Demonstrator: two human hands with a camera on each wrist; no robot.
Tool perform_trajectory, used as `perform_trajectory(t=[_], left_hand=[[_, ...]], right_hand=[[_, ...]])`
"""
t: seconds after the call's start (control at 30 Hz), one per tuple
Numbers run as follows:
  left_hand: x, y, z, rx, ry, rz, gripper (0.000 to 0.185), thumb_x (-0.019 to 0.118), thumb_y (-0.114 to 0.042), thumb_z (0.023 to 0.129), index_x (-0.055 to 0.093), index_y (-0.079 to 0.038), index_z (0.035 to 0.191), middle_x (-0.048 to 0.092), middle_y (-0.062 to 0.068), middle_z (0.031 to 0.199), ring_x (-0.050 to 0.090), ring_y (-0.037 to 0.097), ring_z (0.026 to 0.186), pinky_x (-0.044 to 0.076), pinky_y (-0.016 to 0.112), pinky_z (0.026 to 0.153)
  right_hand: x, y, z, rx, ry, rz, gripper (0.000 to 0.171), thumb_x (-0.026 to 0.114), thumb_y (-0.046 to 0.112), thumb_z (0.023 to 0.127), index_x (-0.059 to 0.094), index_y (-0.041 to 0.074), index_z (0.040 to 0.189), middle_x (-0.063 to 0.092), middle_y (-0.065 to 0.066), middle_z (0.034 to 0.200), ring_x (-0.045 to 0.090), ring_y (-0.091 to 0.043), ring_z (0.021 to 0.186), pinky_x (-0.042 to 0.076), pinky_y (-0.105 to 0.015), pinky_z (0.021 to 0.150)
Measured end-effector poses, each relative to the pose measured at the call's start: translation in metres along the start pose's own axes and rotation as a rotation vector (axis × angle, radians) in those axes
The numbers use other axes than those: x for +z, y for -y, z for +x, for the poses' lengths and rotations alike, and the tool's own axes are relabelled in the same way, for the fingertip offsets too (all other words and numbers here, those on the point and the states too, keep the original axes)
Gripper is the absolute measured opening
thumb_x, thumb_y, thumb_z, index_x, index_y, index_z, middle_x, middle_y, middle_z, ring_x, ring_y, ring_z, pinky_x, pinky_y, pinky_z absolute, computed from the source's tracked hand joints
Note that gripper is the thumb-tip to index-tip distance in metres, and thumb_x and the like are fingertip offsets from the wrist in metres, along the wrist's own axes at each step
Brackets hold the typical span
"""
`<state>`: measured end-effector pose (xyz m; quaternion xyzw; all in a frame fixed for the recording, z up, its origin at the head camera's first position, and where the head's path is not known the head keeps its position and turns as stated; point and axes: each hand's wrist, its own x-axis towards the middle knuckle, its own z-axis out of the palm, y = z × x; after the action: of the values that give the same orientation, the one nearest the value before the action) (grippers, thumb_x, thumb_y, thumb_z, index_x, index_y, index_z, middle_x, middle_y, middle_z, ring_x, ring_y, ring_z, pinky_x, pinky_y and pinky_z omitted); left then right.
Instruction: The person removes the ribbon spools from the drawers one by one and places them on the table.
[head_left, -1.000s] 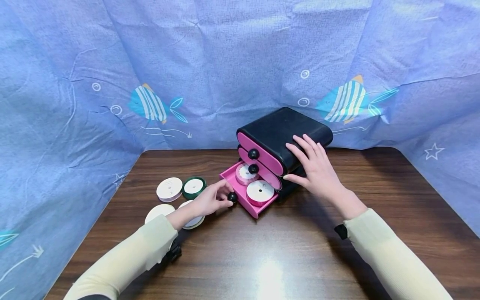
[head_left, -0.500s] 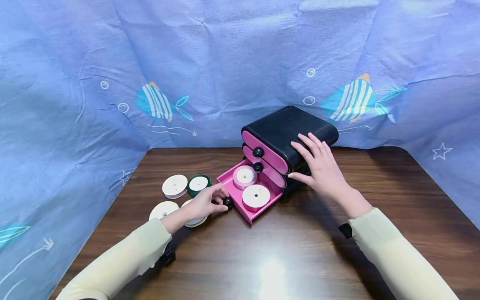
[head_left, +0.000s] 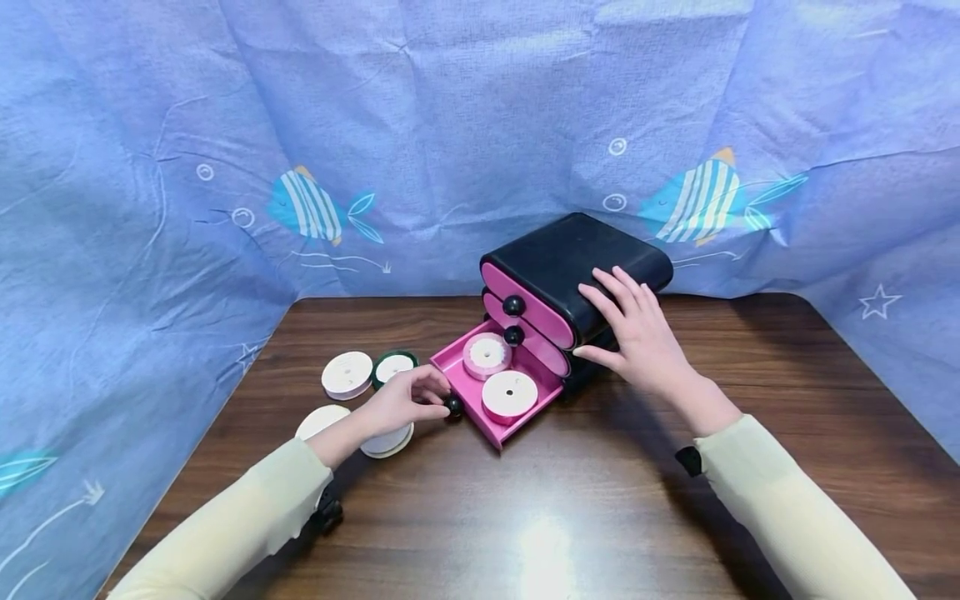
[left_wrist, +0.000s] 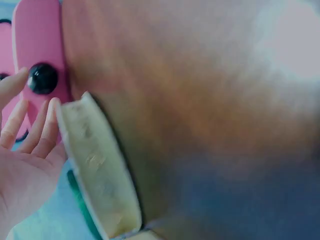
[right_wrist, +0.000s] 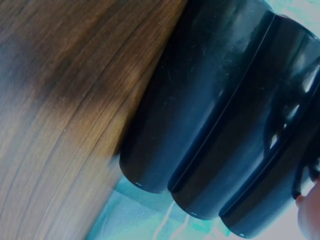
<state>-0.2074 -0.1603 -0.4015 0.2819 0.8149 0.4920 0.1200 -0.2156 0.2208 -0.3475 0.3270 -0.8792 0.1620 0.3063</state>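
Observation:
A black cabinet (head_left: 570, 258) with pink drawer fronts stands at the back of the table. Its bottom pink drawer (head_left: 471, 392) is pulled out and holds two ribbon spools: a pale pink one (head_left: 487, 354) and a bright pink one (head_left: 510, 393). My left hand (head_left: 401, 404) is at the drawer's round black knob (left_wrist: 43, 78), fingertips beside it and fingers fairly straight in the left wrist view. With fingers spread, my right hand (head_left: 637, 342) rests on the cabinet's top right edge. The right wrist view shows the cabinet's black side (right_wrist: 200, 100).
Left of the drawer lie more ribbon spools: a pale one (head_left: 347, 375), a dark green one (head_left: 392, 364), a white one (head_left: 318, 419) and another white one (head_left: 390, 442) partly under my left hand. A blue fish-print cloth (head_left: 480, 125) hangs behind the table.
The bottom drawer has slid out further toward the front left, my left hand moving with its knob, then easing slightly away from it. My right hand stays on the cabinet.

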Motion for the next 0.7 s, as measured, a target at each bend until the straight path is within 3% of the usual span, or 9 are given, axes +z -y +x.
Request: perform_trajectory(t=[0.17,0.33,0.47,0.7], left_hand=[[-0.013,-0.009,0.002,0.022,-0.038,0.072,0.027,0.078,-0.006,0.081,0.062,-0.002,0.103,0.067,0.011,0.096,0.064,0.025,0.088,0.053,0.036,0.078],[-0.022,-0.021,0.009,0.054,-0.053,0.122,0.034,0.081,-0.011,0.080,0.063,-0.001,0.107,0.066,0.012,0.100,0.061,0.036,0.093,0.046,0.052,0.079],[-0.025,-0.031,0.018,0.071,-0.013,0.166,0.041,0.082,-0.014,0.079,0.061,-0.002,0.113,0.064,0.017,0.107,0.059,0.037,0.101,0.044,0.057,0.089],[-0.018,-0.036,0.038,0.081,0.093,0.192,0.055,0.082,-0.013,0.078,0.056,0.000,0.125,0.059,0.018,0.124,0.053,0.033,0.118,0.044,0.050,0.096]], right_hand=[[0.000,0.001,0.000,0.001,0.005,0.002,0.084,0.040,0.075,0.087,0.039,0.015,0.146,0.031,-0.014,0.152,0.019,-0.037,0.142,0.016,-0.061,0.109],[-0.001,0.001,0.000,0.004,0.006,-0.001,0.084,0.039,0.076,0.087,0.039,0.015,0.145,0.031,-0.014,0.152,0.019,-0.036,0.142,0.016,-0.061,0.109],[-0.001,0.000,-0.001,0.005,0.003,0.000,0.084,0.040,0.076,0.087,0.039,0.015,0.146,0.031,-0.013,0.152,0.019,-0.036,0.142,0.016,-0.061,0.109],[0.001,0.000,-0.002,0.003,-0.013,-0.004,0.084,0.040,0.076,0.087,0.040,0.015,0.145,0.031,-0.013,0.152,0.019,-0.036,0.142,0.017,-0.062,0.108]])
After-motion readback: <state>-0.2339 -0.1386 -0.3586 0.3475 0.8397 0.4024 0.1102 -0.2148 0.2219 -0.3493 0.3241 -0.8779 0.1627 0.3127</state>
